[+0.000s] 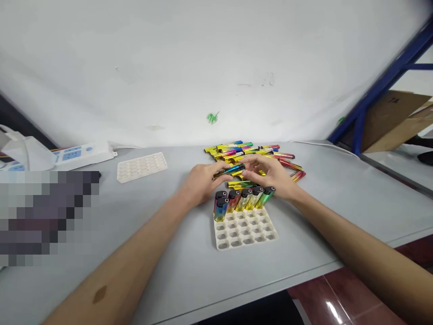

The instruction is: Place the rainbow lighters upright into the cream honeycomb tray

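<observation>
My left hand (201, 183) grips a shiny blue and black lighter (232, 170) between thumb and fingers. At the other end of that lighter, my right hand (267, 174) has its thumb and fingers curled around the tip. Beneath and behind both hands lies a loose pile of metallic lighters (233, 153) in gold, red, green and blue. Nearer me is a cream moulded tray (248, 232) with rows of oval holes. Several lighters stand upright along its far row, among them a green one (266, 197), and a blue one (221, 210) stands in front at the left.
A second cream tray (142, 167) lies at the back left, with a white power strip (84, 153) beside it. The wall rises behind the grey table (182, 271). Cardboard boxes (395, 119) and a blue metal frame (360, 124) are at right. The left edge is pixelated.
</observation>
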Action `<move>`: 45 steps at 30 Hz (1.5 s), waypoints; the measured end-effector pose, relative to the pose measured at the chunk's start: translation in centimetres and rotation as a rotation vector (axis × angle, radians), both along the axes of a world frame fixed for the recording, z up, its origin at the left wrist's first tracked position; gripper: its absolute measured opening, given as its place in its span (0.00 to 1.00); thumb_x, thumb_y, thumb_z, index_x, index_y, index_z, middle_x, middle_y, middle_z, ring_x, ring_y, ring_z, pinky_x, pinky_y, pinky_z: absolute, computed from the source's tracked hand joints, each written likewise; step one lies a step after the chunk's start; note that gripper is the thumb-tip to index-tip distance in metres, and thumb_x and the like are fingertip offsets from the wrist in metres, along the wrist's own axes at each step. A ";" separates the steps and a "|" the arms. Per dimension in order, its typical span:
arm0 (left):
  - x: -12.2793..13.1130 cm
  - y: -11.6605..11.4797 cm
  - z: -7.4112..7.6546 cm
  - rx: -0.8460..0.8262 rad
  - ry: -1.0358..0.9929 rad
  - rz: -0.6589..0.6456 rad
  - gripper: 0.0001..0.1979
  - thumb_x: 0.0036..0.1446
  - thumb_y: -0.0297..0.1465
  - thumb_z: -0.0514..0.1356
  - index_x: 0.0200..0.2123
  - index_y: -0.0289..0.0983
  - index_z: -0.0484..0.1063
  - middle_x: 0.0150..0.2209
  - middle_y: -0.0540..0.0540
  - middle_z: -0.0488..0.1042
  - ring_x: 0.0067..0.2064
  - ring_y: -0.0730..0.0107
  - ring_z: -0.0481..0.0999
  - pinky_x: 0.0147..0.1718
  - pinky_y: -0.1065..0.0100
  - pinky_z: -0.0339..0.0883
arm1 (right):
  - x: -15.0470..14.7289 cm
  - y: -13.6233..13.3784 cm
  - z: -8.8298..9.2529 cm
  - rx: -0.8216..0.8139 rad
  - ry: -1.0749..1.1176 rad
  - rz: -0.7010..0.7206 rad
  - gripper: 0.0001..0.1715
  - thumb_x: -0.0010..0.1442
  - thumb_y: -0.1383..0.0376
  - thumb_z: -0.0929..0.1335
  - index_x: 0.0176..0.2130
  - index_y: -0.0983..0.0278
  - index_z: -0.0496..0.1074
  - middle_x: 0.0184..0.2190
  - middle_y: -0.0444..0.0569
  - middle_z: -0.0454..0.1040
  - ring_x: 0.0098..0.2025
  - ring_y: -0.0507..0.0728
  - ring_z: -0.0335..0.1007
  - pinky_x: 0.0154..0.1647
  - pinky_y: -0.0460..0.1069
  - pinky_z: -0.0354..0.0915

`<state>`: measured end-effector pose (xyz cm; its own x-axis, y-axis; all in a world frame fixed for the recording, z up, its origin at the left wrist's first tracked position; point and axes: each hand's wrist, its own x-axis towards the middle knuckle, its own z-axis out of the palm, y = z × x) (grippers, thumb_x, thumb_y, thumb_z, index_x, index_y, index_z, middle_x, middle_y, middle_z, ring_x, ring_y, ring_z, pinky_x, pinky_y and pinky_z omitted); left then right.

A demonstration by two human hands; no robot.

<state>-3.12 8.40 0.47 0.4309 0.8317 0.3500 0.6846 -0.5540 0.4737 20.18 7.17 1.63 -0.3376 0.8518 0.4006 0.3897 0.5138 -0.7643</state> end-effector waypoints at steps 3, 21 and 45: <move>0.1 -0.2 0.1 -0.002 0.004 -0.006 0.14 0.65 0.44 0.59 0.50 0.49 0.76 0.44 0.53 0.83 0.40 0.64 0.80 0.43 0.64 0.69 | -0.6 -0.1 -0.1 0.043 0.010 -0.004 0.16 0.58 0.55 0.75 0.42 0.61 0.76 0.39 0.48 0.75 0.37 0.55 0.69 0.37 0.52 0.67; -0.3 0.9 -0.8 0.068 0.115 -0.089 0.15 0.61 0.26 0.52 0.44 0.43 0.75 0.50 0.44 0.71 0.53 0.57 0.68 0.52 0.55 0.66 | -0.2 0.4 1.4 -0.352 0.728 -0.183 0.20 0.62 0.46 0.68 0.38 0.59 0.68 0.27 0.40 0.64 0.22 0.48 0.55 0.16 0.44 0.51; -0.7 0.7 -0.9 -0.022 0.052 -0.028 0.09 0.64 0.33 0.57 0.47 0.42 0.68 0.47 0.46 0.74 0.48 0.61 0.75 0.46 0.59 0.68 | -0.6 -0.6 1.7 -0.437 0.722 -0.041 0.31 0.65 0.45 0.62 0.20 0.61 0.60 0.13 0.37 0.48 0.16 0.47 0.37 0.16 0.44 0.38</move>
<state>-3.80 9.15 -0.42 0.4713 0.8265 0.3079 0.6931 -0.5630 0.4501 19.59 6.60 3.30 -0.0901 0.9863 0.1379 -0.2591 0.1105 -0.9595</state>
